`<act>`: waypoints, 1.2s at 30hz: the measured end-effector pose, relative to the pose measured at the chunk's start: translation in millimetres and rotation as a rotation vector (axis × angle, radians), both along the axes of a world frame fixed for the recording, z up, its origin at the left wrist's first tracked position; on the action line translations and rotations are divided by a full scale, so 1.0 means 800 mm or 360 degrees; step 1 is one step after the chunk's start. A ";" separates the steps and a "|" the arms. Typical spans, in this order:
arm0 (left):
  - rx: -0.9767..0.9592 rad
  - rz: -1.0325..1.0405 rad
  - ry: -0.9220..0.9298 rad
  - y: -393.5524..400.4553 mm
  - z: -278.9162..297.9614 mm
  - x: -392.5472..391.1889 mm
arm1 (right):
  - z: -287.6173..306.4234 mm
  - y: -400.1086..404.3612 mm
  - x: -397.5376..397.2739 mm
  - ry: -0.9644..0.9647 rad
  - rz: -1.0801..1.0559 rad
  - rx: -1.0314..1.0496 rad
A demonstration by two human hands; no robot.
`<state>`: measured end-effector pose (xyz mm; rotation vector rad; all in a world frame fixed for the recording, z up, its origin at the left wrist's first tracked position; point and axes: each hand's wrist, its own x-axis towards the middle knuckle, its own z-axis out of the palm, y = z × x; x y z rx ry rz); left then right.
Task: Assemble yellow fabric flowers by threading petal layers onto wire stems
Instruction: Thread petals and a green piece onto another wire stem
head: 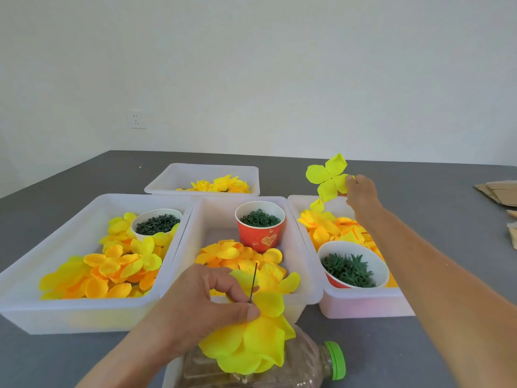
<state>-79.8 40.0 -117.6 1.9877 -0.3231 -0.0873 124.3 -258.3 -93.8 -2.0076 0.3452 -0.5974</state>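
While the left hand (207, 301) pinches a thin dark wire stem (253, 282) between thumb and fingers, the stem stands nearly upright, its long axis leaning slightly to the right, with its free tip pointing up over the middle tub (307, 264). Below that grip hangs a half-built flower (249, 343), a ruffle of soft, rounded fabric petals in bright lemon yellow, overlapping like scales and drooping over a clear ribbed plastic bottle (305, 362) that lies on its side with a green screw cap pointing right. The right hand (361, 193) is raised above the right tub (361, 306), its fingertips gripping one lobe of a flat four-lobed petal layer (328, 176), thin, matte and greenish yellow, its face turned toward the camera. Three translucent white plastic tubs sit side by side on the grey tabletop (419, 345), with a fourth (204, 177) behind; all hold loose cupped petals in yellow and orange. A red paper cup (260, 228) in the middle tub holds small dark green rings, a white cup (156, 224) in the left tub (75, 312) holds dark green bits, and another cup (352, 264) in the right tub holds spiky green pieces.
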 end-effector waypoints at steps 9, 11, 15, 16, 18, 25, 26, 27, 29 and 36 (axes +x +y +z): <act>-0.0084 0.0028 0.0053 -0.002 0.003 -0.001 | 0.013 0.029 -0.077 0.0041 0.0512 0.0912; -0.0076 0.0021 0.0042 -0.002 0.004 -0.002 | 0.013 0.042 -0.096 0.0160 0.0631 0.1189; -0.0070 0.0020 0.0020 -0.004 0.008 -0.004 | 0.012 0.065 -0.128 0.0370 0.0846 0.1392; -0.0072 0.0017 0.0018 -0.004 0.008 -0.004 | 0.010 0.069 -0.133 0.0391 0.0869 0.1367; -0.0062 0.0013 0.0016 -0.004 0.009 -0.005 | 0.006 0.075 -0.141 0.0440 0.0856 0.1246; -0.0069 0.0031 0.0043 -0.004 0.011 -0.008 | 0.009 0.083 -0.154 0.0566 0.0829 0.0893; -0.0073 0.0035 0.0049 -0.004 0.011 -0.008 | 0.010 0.085 -0.156 0.0564 0.0832 0.0871; -0.0074 0.0039 0.0056 -0.004 0.011 -0.008 | 0.011 0.087 -0.159 0.0559 0.0823 0.0845; -0.0067 0.0038 0.0060 -0.005 0.012 -0.008 | 0.013 0.089 -0.163 0.0535 0.0787 0.0771; -0.0060 0.0028 0.0052 -0.005 0.013 -0.009 | 0.020 0.095 -0.175 0.0453 0.0805 0.0498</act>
